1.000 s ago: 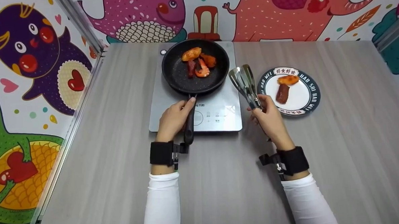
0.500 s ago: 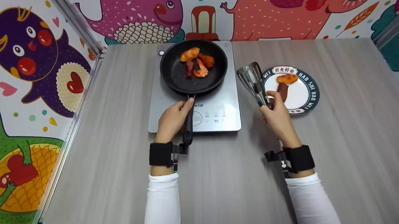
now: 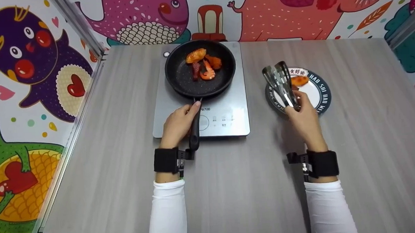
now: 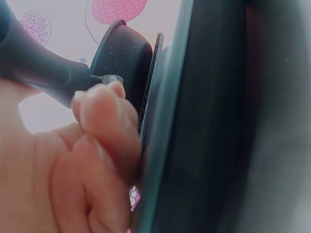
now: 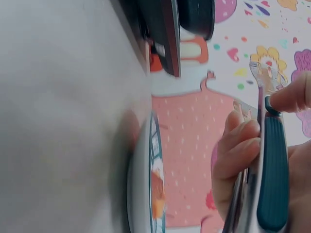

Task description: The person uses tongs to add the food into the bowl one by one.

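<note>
My left hand point(image 3: 178, 125) grips the black handle point(image 3: 194, 136) of a frying pan point(image 3: 181, 81) on a silver induction cooktop point(image 3: 233, 106). In the pan lie a chicken wing point(image 3: 195, 55), a browned piece point(image 3: 214, 62), a dark red meat piece point(image 3: 196, 70) and a shrimp point(image 3: 208, 71). With my right hand point(image 3: 305, 121) I hold metal tongs point(image 3: 279, 82) over the left part of a dark-rimmed plate point(image 3: 324, 90). Their tips are spread apart with nothing between them. A second orange wing point(image 3: 299, 80) shows on the plate; the brown piece beside it is mostly hidden. In the right wrist view the tongs have a teal grip point(image 5: 273, 174).
A grey wood-look table point(image 3: 231, 189) carries everything. Cartoon-printed walls point(image 3: 294, 14) stand behind and at the left, with a metal frame strip point(image 3: 72, 147) along the left edge. Black camera straps point(image 3: 322, 163) circle both wrists.
My right hand has carried the tongs rightward, from beside the cooktop to over the plate. My left hand keeps its grip on the pan handle, and the food in the pan stays put.
</note>
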`<state>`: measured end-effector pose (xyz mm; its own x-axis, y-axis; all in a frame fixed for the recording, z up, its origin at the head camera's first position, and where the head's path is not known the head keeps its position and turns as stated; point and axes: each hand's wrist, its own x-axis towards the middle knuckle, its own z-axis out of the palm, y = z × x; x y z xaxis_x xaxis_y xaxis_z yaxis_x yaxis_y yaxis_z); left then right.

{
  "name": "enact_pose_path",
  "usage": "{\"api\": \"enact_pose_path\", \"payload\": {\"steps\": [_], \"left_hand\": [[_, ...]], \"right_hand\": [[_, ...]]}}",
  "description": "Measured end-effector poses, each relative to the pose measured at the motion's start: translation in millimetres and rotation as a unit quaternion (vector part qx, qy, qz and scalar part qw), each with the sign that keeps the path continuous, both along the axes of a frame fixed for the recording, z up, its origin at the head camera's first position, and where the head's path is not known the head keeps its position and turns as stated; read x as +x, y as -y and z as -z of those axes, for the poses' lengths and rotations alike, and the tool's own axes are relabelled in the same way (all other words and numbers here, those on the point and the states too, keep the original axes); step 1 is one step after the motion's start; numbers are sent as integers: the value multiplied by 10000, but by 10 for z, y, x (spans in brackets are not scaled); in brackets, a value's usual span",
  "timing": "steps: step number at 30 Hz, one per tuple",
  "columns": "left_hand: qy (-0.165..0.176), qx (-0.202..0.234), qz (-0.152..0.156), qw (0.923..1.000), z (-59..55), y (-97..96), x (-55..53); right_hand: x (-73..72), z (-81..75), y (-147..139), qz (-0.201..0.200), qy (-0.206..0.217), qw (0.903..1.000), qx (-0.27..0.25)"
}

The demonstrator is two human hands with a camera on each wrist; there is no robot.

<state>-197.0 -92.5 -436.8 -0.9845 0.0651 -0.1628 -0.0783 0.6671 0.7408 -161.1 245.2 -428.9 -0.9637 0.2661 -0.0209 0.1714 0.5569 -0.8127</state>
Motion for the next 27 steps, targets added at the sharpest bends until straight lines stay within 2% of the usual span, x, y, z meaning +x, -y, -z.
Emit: {"api": "enact_pose_path", "payload": {"steps": [11,20,27], "left_hand": [[27,-38,-5,10000,-2,-2,-15],[100,37,-41,9999,-4,-1,-12],[121,9,-112,9999,-13,0,2]], "right_hand": [[61,-41,-372,146,419,9964,724],[134,-9,-658,-128,915,9884,1205],[177,-4,-764,-407,1236,9813,1417]]}}
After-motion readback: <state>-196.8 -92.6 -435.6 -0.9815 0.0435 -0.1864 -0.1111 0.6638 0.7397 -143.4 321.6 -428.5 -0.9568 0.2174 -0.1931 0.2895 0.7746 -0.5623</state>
